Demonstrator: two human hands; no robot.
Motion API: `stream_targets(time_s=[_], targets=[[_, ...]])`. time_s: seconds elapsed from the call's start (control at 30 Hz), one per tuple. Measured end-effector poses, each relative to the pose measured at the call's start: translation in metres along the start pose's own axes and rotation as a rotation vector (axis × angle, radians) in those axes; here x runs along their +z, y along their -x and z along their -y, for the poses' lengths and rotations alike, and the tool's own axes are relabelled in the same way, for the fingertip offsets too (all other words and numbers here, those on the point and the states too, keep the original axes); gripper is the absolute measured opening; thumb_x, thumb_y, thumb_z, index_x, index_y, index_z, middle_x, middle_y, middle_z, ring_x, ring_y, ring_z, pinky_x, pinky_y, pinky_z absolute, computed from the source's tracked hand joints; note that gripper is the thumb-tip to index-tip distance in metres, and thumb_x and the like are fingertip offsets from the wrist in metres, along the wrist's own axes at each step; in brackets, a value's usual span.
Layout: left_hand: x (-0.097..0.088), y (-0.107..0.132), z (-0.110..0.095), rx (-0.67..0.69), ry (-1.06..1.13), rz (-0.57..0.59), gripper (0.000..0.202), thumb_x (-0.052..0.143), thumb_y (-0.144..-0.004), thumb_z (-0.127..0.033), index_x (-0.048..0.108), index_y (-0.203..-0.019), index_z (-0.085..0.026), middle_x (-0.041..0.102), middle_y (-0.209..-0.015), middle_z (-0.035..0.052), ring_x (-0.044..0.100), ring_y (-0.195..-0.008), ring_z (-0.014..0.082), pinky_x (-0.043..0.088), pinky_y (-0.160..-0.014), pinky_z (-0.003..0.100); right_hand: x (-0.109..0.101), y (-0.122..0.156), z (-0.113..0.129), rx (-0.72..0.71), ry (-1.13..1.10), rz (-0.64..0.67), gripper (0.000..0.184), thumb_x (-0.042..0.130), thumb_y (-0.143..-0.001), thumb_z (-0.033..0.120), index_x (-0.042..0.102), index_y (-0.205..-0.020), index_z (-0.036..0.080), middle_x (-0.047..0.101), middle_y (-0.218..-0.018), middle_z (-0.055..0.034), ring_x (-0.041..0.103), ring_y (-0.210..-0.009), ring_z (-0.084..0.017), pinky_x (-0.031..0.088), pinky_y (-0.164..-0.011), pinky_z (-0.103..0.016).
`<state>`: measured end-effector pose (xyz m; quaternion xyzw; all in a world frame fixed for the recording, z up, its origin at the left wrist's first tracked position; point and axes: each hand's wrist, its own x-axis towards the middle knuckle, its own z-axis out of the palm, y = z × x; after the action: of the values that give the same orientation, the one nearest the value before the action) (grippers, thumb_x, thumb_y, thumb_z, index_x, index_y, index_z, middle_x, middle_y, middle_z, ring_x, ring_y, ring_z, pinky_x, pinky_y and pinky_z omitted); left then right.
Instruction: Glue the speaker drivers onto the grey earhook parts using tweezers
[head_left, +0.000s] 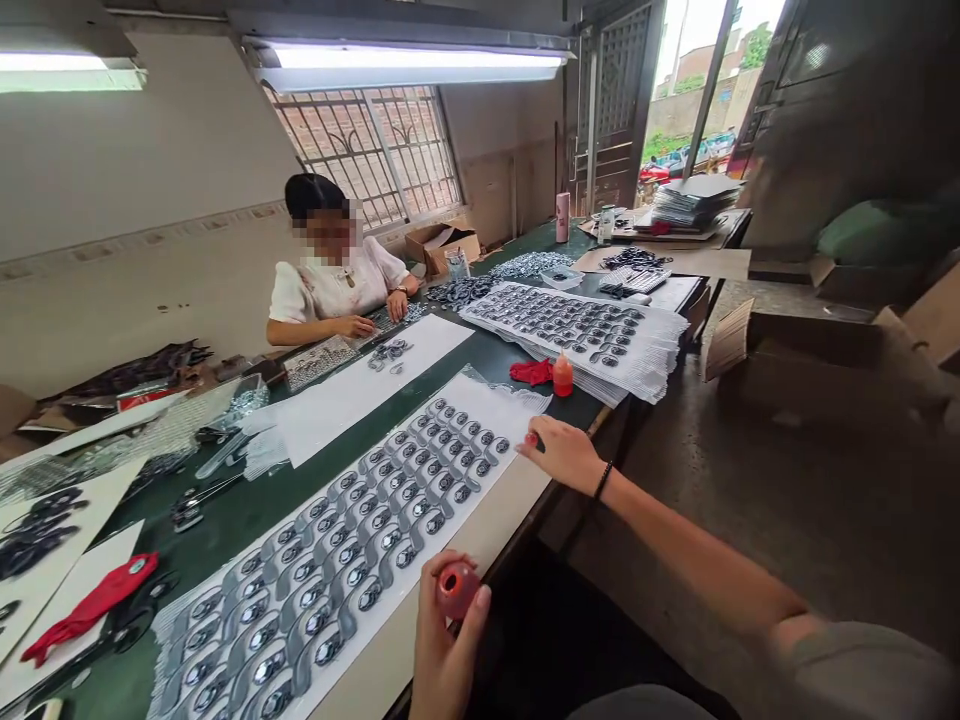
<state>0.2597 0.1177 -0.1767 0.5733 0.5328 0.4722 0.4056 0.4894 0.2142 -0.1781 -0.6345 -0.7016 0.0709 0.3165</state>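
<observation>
My left hand [442, 650] is wrapped round a small red bottle [459, 590] near the front edge of the table. The bottle's round dark mouth faces up toward me. My right hand [562, 452] is closed, with a small red piece like a cap [532, 440] between its fingers. It hovers by the right edge of a white sheet [517, 400] that bears rows of grey, curved parts with shiny dark stones [390, 540]. Beyond my right hand an orange-red squeeze bottle [562, 377] stands upright beside a crumpled red cloth [530, 372].
Across the green table [217, 545] a co-worker [337, 270] handles small parts. A stack of similar sheets [630, 365] lies at the back right. Another red cloth [97, 605] and pliers [191, 508] are at the left. Cardboard boxes [810, 360] stand on the floor.
</observation>
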Motion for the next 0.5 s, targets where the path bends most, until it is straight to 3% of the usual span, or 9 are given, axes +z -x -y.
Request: stream_targets(time_s=[0.13,0.27,0.4,0.5], targets=[[-0.002,-0.021,0.023,-0.125,-0.097,0.019,0.051,0.069,-0.060,-0.052,0.054,-0.095,-0.018,0.060,-0.101,0.0090,0.056,-0.096,0.0253,0.042,-0.089,0.039,0.022,0.001,-0.045,0.096,0.033,-0.026,0.014,0.067,-0.077,0.026,0.059,-0.082,0.015,0.055,-0.079,-0.0032,0.053,-0.077,-0.018,0.037,-0.072,-0.027],[0.004,-0.028,0.034,-0.127,-0.117,-0.097,0.055,0.069,-0.057,-0.054,0.054,-0.096,-0.019,0.061,-0.102,0.0084,0.056,-0.098,0.0269,0.039,-0.093,0.044,0.019,0.000,-0.059,0.136,-0.044,-0.111,0.034,0.068,-0.076,0.037,0.058,-0.103,0.019,0.055,-0.083,-0.0020,0.054,-0.080,-0.018,0.041,-0.076,-0.027],[0.012,-0.031,0.031,-0.162,-0.142,-0.195,0.057,0.068,-0.056,-0.056,0.055,-0.097,-0.020,0.061,-0.105,0.0071,0.056,-0.098,0.0274,0.037,-0.095,0.046,0.010,-0.035,-0.077,0.314,-0.119,-0.375,0.041,0.059,-0.083,0.033,0.048,-0.117,0.013,0.052,-0.108,-0.0095,0.049,-0.102,-0.022,0.038,-0.092,-0.036],[0.016,-0.029,0.031,-0.186,-0.087,-0.234,0.067,0.071,-0.056,-0.052,0.049,-0.111,-0.021,0.059,-0.110,0.0086,0.055,-0.103,0.0277,0.035,-0.098,0.048,0.007,-0.069,-0.090,0.410,-0.223,-0.481,0.037,0.060,-0.083,0.035,0.050,-0.111,0.012,0.050,-0.114,-0.0102,0.046,-0.108,-0.024,0.036,-0.094,-0.045]])
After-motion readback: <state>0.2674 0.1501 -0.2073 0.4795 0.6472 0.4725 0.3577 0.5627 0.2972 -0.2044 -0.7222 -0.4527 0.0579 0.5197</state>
